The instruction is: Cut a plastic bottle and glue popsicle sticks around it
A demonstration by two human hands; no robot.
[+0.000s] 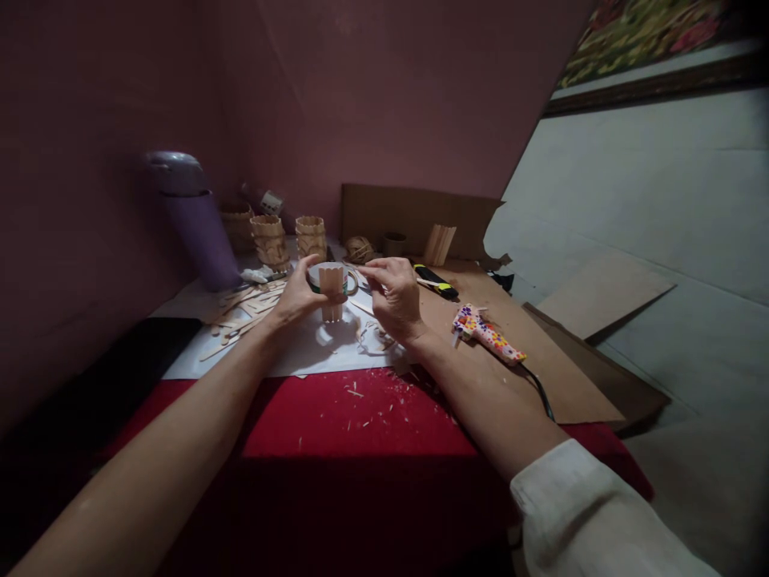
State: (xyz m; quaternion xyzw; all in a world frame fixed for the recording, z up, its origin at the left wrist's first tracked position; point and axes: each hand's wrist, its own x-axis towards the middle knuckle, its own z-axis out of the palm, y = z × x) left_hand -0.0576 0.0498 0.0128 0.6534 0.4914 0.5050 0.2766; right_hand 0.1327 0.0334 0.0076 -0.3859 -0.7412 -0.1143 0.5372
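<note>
My left hand [300, 295] is wrapped round a white and green mug [313, 278], held upright above the white paper. A short row of wooden craft sticks [332, 295] stands along the mug's near side and reaches below my fingers. The mug's handle points right, towards my right hand [393, 295]. That hand is closed in a pinch beside the handle; whatever is between its fingertips is too small to make out. Loose craft sticks [249, 308] lie in a pile left of my left hand.
Two stick-covered cups [311, 237] and a purple bottle [201, 228] stand behind left. Twine [359, 249], a joined stick panel [440, 244] and a yellow-black utility knife [436, 282] are behind right. A flower-patterned glue gun [488, 335] with its cord rests on cardboard [565, 393]. Shavings litter the red cloth [336, 425].
</note>
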